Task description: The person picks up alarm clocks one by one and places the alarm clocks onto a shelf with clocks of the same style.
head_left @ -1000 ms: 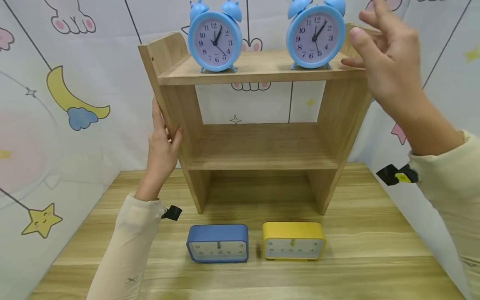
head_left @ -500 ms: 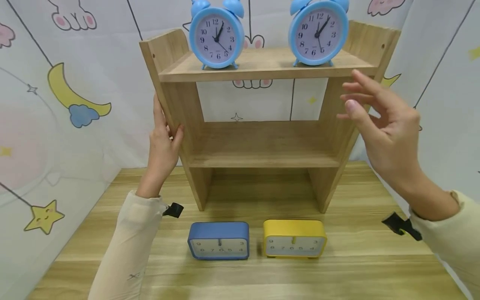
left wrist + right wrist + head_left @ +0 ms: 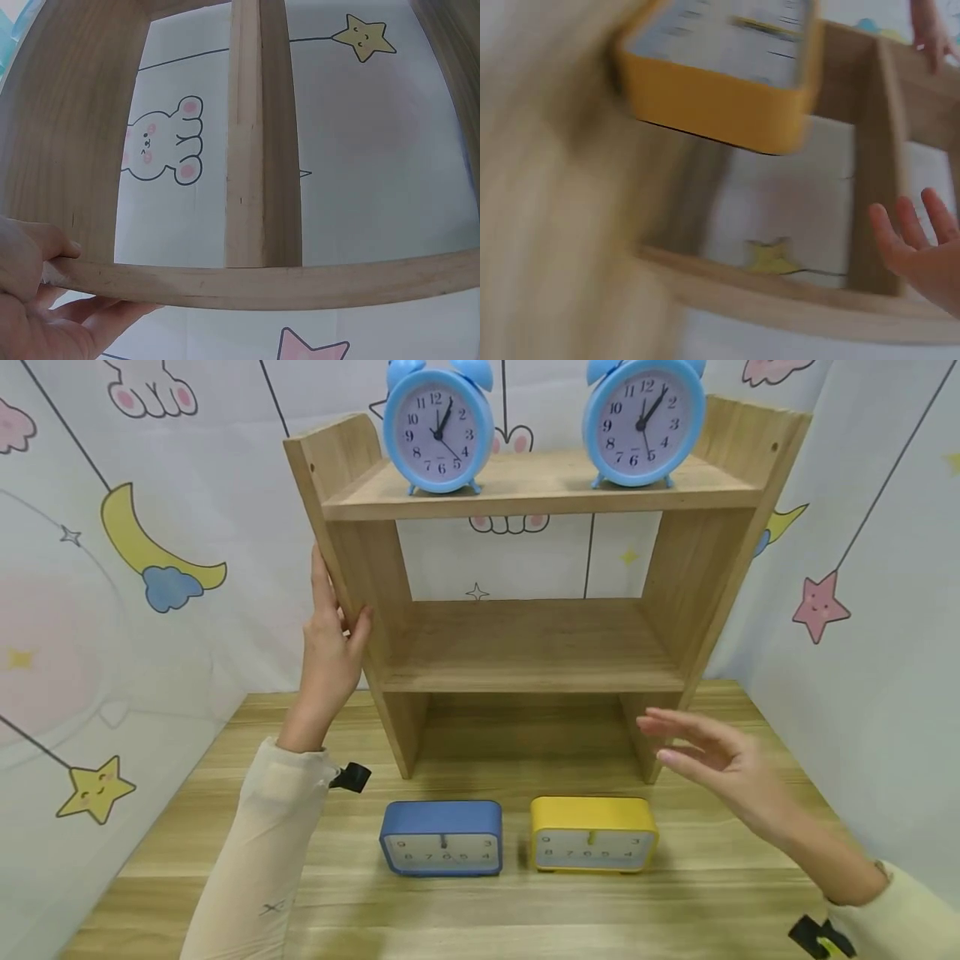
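My left hand [image 3: 330,647] grips the left side panel of the wooden shelf [image 3: 547,681], thumb on the inner side and fingers along the outside; the left wrist view shows this panel edge [image 3: 247,287] between thumb and fingers. In front of the shelf's lower right, my right hand [image 3: 723,768] hangs in the air with loosely extended fingers and nothing in it. Below and left of it stands a yellow box-shaped clock [image 3: 592,814], blurred in the right wrist view. A matching blue clock [image 3: 441,818] stands to its left on the table.
On the shelf's top board stand two light-blue twin-bell alarm clocks [image 3: 438,431], the right one [image 3: 645,422] near the right panel. The wood-grain table [image 3: 480,918] is bounded by printed white cloth walls [image 3: 142,652] at the back and sides.
My right hand has come down from beside the upper right alarm clock to the lower right of the shelf, near the yellow clock. The left hand keeps its hold on the panel.
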Motion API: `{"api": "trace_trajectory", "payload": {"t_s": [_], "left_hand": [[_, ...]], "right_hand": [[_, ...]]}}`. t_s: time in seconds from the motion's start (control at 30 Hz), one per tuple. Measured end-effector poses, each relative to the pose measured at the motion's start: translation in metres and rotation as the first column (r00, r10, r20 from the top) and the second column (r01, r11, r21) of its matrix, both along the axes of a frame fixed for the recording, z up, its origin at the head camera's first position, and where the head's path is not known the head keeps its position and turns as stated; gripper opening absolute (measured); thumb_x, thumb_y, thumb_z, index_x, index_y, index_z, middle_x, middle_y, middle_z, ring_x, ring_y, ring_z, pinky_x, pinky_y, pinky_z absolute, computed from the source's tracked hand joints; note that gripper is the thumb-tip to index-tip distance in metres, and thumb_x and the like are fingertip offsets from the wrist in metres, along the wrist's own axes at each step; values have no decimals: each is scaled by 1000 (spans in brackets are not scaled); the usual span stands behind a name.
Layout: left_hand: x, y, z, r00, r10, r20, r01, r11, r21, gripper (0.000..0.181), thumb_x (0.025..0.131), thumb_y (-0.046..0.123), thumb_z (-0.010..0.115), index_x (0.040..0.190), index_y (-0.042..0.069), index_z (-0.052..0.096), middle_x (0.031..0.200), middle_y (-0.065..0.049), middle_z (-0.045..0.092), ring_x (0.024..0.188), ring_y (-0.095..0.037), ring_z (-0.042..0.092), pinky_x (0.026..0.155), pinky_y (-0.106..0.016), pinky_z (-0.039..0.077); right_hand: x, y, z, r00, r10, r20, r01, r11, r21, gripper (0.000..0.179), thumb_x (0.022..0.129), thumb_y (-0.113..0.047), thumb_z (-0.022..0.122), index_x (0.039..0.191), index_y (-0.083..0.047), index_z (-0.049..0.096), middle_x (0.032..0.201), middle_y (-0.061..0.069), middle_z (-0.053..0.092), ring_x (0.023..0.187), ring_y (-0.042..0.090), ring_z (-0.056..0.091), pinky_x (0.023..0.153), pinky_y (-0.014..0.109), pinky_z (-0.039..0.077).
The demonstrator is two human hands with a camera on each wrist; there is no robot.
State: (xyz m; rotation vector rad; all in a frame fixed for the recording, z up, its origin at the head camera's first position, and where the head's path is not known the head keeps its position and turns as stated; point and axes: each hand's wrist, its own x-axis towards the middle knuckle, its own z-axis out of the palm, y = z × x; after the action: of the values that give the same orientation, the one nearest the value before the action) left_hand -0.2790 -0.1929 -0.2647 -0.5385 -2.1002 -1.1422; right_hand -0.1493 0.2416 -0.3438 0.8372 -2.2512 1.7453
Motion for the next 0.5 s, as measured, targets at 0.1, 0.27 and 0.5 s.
{"api": "trace_trajectory", "payload": {"t_s": [0.1, 0.27, 0.5], "left_hand": [[0, 1, 0, 1000, -2, 2, 2, 1000, -2, 82, 102, 4, 53, 161, 19, -1, 157, -16, 34, 120, -39, 57, 87, -55, 55], [0, 1, 0, 1000, 2, 13, -2, 1000, 1, 82, 102, 5, 53, 161, 19, -2, 157, -16, 34, 120, -40, 57, 87, -54, 54], [-2, 1, 0, 1000, 10, 9, -10, 1000, 10, 82, 102, 5, 53, 161, 21, 0, 155, -17, 36, 123, -37, 55, 88, -56, 53]], "right_hand": [[1, 12, -38, 994, 24, 108, -23, 1000, -7, 53, 94, 11, 59, 145, 5, 45, 140, 20, 55, 123, 17, 58, 94, 32, 53], [4, 23, -86, 974, 123, 190, -105, 989, -105, 59, 92, 15, 59, 147, 9, 38, 145, 22, 49, 129, 24, 53, 96, 39, 52], [11, 21, -112, 955, 154, 254, -124, 984, -129, 63, 88, 14, 65, 145, 11, 39, 146, 11, 52, 123, 18, 57, 94, 34, 54]]}}
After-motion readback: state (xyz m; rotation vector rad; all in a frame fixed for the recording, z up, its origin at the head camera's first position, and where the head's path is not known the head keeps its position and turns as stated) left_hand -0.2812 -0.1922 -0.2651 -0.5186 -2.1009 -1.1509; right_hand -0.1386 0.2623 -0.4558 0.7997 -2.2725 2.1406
